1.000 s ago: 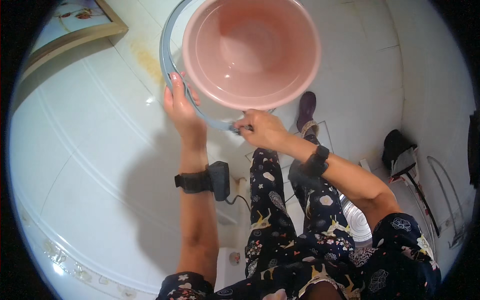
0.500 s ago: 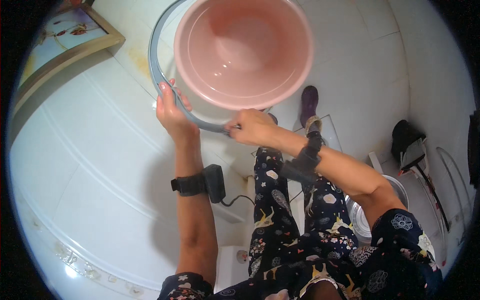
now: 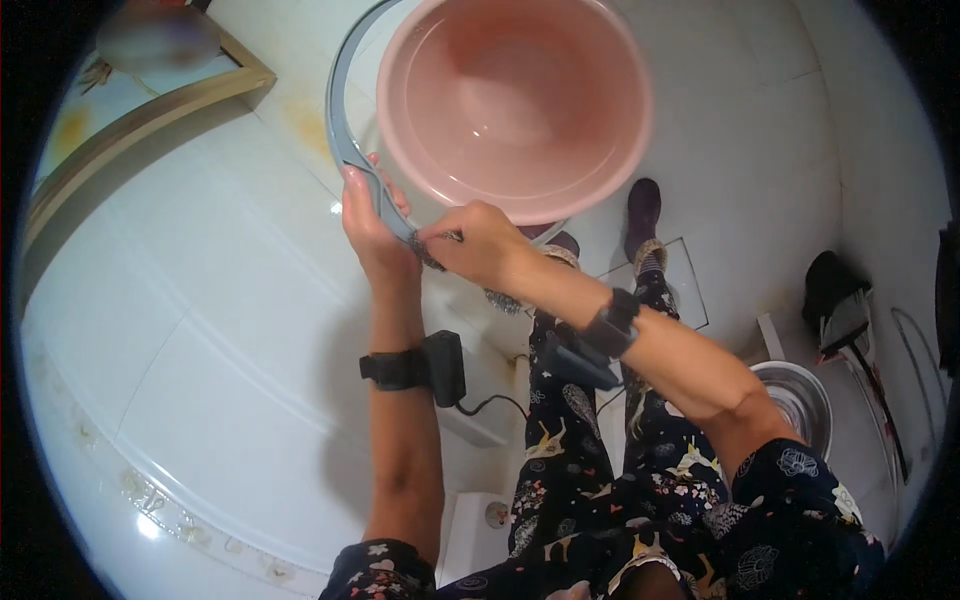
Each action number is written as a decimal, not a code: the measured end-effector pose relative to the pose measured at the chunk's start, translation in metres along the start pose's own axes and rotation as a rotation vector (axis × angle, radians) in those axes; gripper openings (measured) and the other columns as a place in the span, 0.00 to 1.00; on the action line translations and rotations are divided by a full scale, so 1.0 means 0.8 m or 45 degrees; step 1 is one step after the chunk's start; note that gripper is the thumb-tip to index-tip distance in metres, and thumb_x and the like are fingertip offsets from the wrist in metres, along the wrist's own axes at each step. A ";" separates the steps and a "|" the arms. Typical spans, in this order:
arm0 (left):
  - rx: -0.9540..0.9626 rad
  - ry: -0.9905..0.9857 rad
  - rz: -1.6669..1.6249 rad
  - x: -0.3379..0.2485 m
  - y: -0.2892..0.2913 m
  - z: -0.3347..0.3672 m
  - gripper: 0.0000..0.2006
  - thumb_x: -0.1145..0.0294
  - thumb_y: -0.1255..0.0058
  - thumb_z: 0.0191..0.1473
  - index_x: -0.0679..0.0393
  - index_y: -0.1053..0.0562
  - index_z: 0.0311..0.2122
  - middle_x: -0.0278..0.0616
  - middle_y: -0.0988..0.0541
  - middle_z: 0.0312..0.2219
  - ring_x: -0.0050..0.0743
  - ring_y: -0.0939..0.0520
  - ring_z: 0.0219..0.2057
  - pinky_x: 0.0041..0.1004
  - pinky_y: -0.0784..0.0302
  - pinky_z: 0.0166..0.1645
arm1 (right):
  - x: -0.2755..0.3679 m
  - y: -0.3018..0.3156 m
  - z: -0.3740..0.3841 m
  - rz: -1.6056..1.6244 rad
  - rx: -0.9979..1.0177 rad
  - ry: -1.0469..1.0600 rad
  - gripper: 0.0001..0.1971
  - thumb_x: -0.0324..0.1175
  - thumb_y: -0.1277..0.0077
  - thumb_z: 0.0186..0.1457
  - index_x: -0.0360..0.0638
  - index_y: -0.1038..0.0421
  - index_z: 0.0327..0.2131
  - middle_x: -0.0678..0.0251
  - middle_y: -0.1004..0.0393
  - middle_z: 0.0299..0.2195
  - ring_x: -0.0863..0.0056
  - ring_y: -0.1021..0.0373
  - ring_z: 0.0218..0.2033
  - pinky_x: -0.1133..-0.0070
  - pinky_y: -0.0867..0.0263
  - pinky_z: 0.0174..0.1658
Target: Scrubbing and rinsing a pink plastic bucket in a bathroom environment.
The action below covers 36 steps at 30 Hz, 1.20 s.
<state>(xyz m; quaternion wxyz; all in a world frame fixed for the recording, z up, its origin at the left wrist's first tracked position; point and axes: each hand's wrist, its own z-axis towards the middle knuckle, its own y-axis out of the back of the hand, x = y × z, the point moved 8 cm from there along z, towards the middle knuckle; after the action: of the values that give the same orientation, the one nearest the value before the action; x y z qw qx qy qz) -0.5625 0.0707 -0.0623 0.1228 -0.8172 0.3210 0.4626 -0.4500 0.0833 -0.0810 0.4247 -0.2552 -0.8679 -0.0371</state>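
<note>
In my left hand (image 3: pixel 378 215) is a curved grey plastic or rubber band (image 3: pixel 341 120), gripped with the thumb on one side and the fingers behind. The band arches up along the left of a large pink basin (image 3: pixel 515 195) and leaves the picture at the top. My right hand (image 3: pixel 475 245) is closed on a silvery steel wool scrubber (image 3: pixel 428 252), pressed to the band just below my left hand. A further tuft of silvery mesh (image 3: pixel 502 300) shows beneath my right hand; whether it belongs to the same scrubber I cannot tell. The inside of the basin looks wet.
A wood-framed picture (image 3: pixel 235 80) is at the upper left, by white tiles. On the right are a metal basin (image 3: pixel 822 410) and a black broom or dustpan (image 3: pixel 835 290) against the wall. My feet in purple boots (image 3: pixel 643 212) stand on the tiled floor.
My right hand has slid left and up along the grey band, closer to my left hand. The whole scene has shifted slightly right in view. The left hand keeps its hold.
</note>
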 end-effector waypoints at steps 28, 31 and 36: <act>-0.014 -0.050 -0.103 0.000 -0.002 -0.006 0.22 0.56 0.65 0.60 0.69 0.36 0.44 0.32 0.35 0.21 0.18 0.37 0.20 0.19 0.42 0.27 | -0.135 0.068 -0.048 -1.383 -0.028 0.043 0.13 0.35 0.51 0.39 0.41 0.24 0.30 0.54 0.25 0.28 0.62 0.27 0.32 0.68 0.31 0.38; 0.002 -0.034 -0.061 0.000 -0.006 -0.007 0.21 0.54 0.67 0.61 0.65 0.36 0.44 0.32 0.35 0.24 0.16 0.36 0.20 0.17 0.43 0.24 | -0.130 0.058 -0.042 -1.123 -0.045 -0.003 0.12 0.35 0.52 0.40 0.41 0.24 0.29 0.55 0.25 0.27 0.59 0.27 0.31 0.67 0.32 0.36; -0.025 -0.054 -0.057 -0.001 -0.002 -0.004 0.22 0.54 0.66 0.61 0.68 0.36 0.45 0.33 0.35 0.24 0.16 0.36 0.20 0.16 0.43 0.23 | -0.074 0.021 -0.044 -0.712 0.054 0.035 0.11 0.32 0.53 0.39 0.42 0.25 0.29 0.61 0.24 0.26 0.60 0.28 0.29 0.69 0.32 0.35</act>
<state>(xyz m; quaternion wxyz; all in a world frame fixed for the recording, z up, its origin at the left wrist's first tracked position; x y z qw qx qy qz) -0.5598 0.0709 -0.0600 0.1319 -0.8154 0.2954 0.4800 -0.3866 0.0639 -0.1057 0.4149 0.0037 -0.8993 -0.1382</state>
